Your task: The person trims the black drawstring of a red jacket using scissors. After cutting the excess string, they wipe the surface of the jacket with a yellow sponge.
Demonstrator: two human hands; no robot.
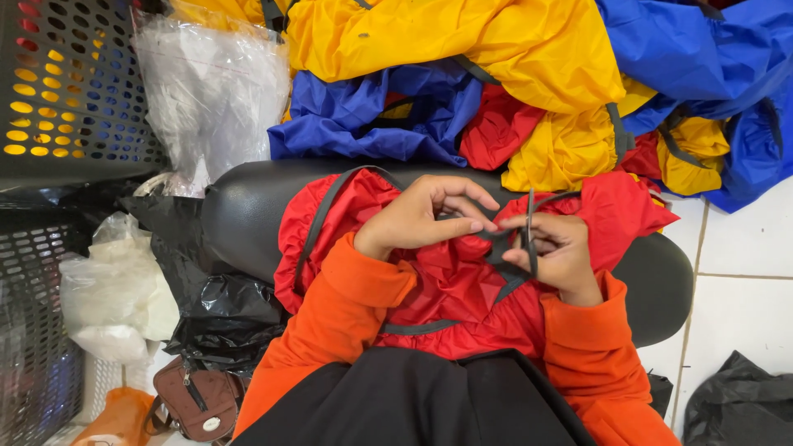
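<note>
A red nylon garment (450,281) with dark grey straps lies across a black padded seat (248,211) in front of me. My left hand (425,215) rests on the red fabric, its fingers curled and pinching a dark grey strap (500,239). My right hand (557,252) grips the same strap, which loops around its fingers. Both hands meet over the middle of the garment. My sleeves are orange.
A pile of yellow (496,49), blue (372,116) and red garments lies beyond the seat. A clear plastic bag (211,91) and dark perforated baskets (70,83) stand at left. Black plastic bags (219,318) and a brown pouch (198,400) lie at lower left. White floor tiles (743,256) show at right.
</note>
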